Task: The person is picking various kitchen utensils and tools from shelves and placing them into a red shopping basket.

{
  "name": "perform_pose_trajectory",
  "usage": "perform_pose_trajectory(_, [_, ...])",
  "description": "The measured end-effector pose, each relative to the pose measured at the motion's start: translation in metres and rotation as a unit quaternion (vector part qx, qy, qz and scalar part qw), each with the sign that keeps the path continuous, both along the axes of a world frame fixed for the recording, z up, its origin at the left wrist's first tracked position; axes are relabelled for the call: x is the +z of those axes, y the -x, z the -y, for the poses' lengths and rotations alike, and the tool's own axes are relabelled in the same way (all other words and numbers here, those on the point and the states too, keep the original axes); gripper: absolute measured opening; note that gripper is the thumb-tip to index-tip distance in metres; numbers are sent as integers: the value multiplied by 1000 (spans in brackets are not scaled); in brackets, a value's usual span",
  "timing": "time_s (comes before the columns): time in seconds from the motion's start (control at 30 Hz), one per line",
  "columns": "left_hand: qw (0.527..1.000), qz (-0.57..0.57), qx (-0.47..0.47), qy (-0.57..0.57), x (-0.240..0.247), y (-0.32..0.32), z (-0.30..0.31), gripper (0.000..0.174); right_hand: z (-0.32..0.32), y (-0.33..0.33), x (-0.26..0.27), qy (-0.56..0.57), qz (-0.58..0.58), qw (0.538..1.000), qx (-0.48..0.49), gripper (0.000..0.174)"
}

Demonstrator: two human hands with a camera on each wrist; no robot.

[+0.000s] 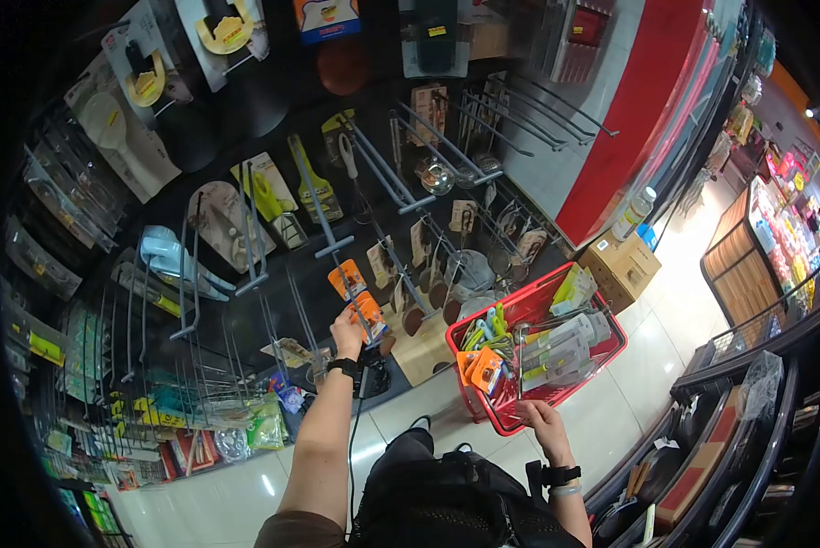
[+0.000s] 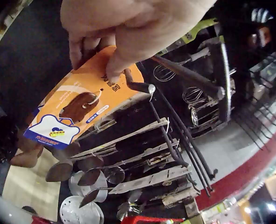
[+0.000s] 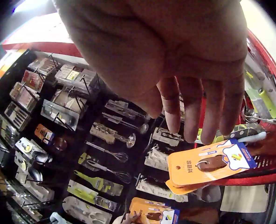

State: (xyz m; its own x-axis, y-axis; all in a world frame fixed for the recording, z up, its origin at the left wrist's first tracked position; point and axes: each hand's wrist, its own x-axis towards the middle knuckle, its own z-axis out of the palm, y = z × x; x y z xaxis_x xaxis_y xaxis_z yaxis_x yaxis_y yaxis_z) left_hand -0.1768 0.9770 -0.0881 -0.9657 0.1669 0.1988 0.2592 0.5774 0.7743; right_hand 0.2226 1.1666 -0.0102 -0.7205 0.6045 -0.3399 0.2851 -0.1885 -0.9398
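The left hand [image 1: 347, 338] pinches an orange card package [image 1: 368, 313] low on the rack. In the left wrist view the left thumb and fingers [image 2: 113, 65] grip the top of that orange package [image 2: 84, 102], close beside a metal hook's tip [image 2: 149, 88]. The right hand [image 1: 545, 427] hangs over the near rim of the red basket [image 1: 618, 352]. Its fingers [image 3: 192, 105] are relaxed and hold nothing in the right wrist view, above orange packages [image 3: 208, 164] in the basket.
Long metal hooks [image 1: 382, 164] stick out from the dark display wall, carrying ladles, whisks and spatulas. A cardboard box [image 1: 622, 267] stands behind the basket. Shelves with pans [image 1: 666, 457] are at the right, and tiled floor [image 1: 652, 352] lies between.
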Motion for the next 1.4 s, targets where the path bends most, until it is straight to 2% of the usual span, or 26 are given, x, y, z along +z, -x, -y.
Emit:
perform_pose_trajectory(0.07, [1000,-13,-2,4,-23,20,2,22,-1,-3,3,-5,32,999,-7,26])
perform_pose_trajectory(0.17, [1000,-10,2,13,-12,27,-3,22,-2,-7,1,-9,34,999,-30,27])
perform_pose_trajectory(0.23, [998,45,29,41,-4,33,-6,25,-3,-10,2,-14,44,998,-31,28])
perform_pose_trajectory(0.3, [999,-37,2,25,-16,46,-3,18,-3,-13,1,-17,58,997,-39,30])
perform_pose_trajectory(0.4, [997,-16,11,75,0,48,-7,15,-6,-11,-8,-27,74,996,-38,26])
perform_pose_trajectory(0.47, [996,18,13,85,-1,51,-4,15,-13,-8,-20,-131,105,986,-2,25])
perform_pose_trajectory(0.5, [993,86,11,81,19,42,-7,21,-15,1,-16,-169,112,979,6,26])
perform_pose_trajectory(0.53, [993,98,3,58,17,41,-6,26,-17,8,-16,-168,113,979,4,26])
perform_pose_trajectory(0.63, [991,129,6,37,26,32,-1,35,-27,34,-25,-173,74,982,34,34])
perform_pose_trajectory(0.7, [987,163,14,-7,36,17,3,39,-33,56,-32,-265,11,962,68,47])
perform_pose_trajectory(0.73, [991,133,18,19,34,11,8,38,-39,68,-42,-309,13,946,96,55])
perform_pose_trajectory(0.8, [993,80,13,91,32,-1,21,37,-48,87,-52,-336,15,933,130,57])
perform_pose_trajectory(0.83, [993,96,29,57,40,-15,24,36,-50,96,-59,-365,22,918,155,60])
perform_pose_trajectory(0.87, [997,49,61,-11,38,-28,27,30,-53,104,-73,-384,2,908,167,67])
perform_pose_trajectory(0.9, [993,0,92,-79,33,-40,30,24,-54,108,-73,-383,-6,907,173,67])
perform_pose_trajectory(0.97, [990,-100,96,-21,78,-87,23,17,-55,116,-70,-373,25,894,246,75])
perform_pose_trajectory(1.0, [993,-89,59,-52,87,-107,16,13,-52,118,-52,-326,34,911,249,72])
perform_pose_trajectory(1.03, [993,-78,20,-83,89,-125,8,10,-52,119,-57,-325,31,910,254,72])
perform_pose_trajectory(1.1, [988,34,-118,-90,56,-145,-5,16,-56,114,-72,-357,21,901,247,60])
perform_pose_trajectory(1.13, [983,67,-171,-28,50,-156,-14,20,-55,110,-70,-371,-3,900,229,43])
perform_pose_trajectory(1.17, [969,99,-223,34,45,-166,-24,26,-54,106,-68,-373,-4,899,230,43])
perform_pose_trajectory(1.23, [945,156,-263,119,25,-176,-49,32,-54,95,-63,-315,29,916,246,33])
perform_pose_trajectory(1.27, [944,154,-266,117,7,-178,-61,32,-52,88,-61,-320,12,919,228,23])
perform_pose_trajectory(1.33, [913,230,-292,167,-22,-183,-82,31,-54,73,-57,-292,10,925,242,20])
perform_pose_trajectory(1.37, [912,228,-298,165,-27,-189,-88,31,-57,65,-56,-262,5,930,258,17])
perform_pose_trajectory(1.4, [916,290,-261,88,-23,-195,-93,30,-57,57,-50,-312,-32,913,261,11])
